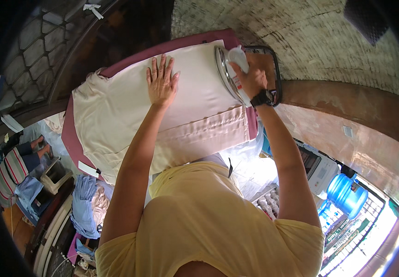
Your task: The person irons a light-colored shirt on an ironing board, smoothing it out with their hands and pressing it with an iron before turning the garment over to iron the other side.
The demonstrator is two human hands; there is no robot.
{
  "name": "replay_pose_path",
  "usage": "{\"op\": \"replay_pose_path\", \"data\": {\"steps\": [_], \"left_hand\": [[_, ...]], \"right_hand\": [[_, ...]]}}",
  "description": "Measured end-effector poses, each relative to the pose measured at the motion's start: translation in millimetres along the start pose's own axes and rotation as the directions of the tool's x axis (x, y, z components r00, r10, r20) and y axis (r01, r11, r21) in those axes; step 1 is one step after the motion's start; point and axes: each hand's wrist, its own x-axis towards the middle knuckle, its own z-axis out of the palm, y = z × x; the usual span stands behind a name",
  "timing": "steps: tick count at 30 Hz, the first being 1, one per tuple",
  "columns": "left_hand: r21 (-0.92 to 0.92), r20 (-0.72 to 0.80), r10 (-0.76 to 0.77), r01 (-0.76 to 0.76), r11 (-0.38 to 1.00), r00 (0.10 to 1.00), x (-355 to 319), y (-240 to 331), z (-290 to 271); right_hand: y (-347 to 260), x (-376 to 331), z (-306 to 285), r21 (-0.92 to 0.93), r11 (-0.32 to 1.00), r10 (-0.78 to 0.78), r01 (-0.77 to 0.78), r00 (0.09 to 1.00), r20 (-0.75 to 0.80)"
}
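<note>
A cream satin-like garment (195, 74) lies spread over an ironing board with a maroon cover (121, 63). Flat on the cloth near its far edge rests my left hand (162, 83), fingers stretched out and slightly apart. My right hand (252, 79), with a dark watch at the wrist, is closed round the handle of a clothes iron (237, 57). The iron, white with a shiny metal rim, sits at the garment's right end; I cannot tell whether its soleplate presses on the cloth. A folded, seamed strip (204, 123) of the garment runs along the near side.
A dark metal frame (278, 62) juts from the board's right end, close to the wall (291, 37). A person in a striped top (11, 171) is at the far left, near piled folded clothes (84, 203). A blue water jug (347, 195) stands at lower right.
</note>
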Motion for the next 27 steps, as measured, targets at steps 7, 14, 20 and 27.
{"op": "replay_pose_path", "data": {"steps": [7, 14, 20, 27], "left_hand": [[-0.091, -0.046, 0.005, -0.009, 0.996, 0.999, 2.8, -3.8, 1.0], [-0.059, -0.058, -0.013, 0.01, 0.998, 0.998, 6.2, -0.5, 4.2], [-0.063, -0.059, -0.011, 0.007, 0.998, 0.998, 1.9, -3.4, 3.8], [-0.065, -0.061, -0.013, 0.009, 0.998, 0.998, 4.7, -5.7, 10.8]], "right_hand": [[-13.8, 53.1, 13.0, 0.05, 0.998, -0.041, 0.043, 0.998, -0.041], [-6.6, 41.1, 7.3, -0.041, 0.997, -0.071, 0.068, 0.995, -0.07], [-18.6, 34.3, -1.0, 0.086, 0.996, 0.023, -0.027, 0.999, 0.039], [-10.4, 65.4, 24.9, -0.034, 0.993, -0.116, 0.112, 0.968, -0.224]]}}
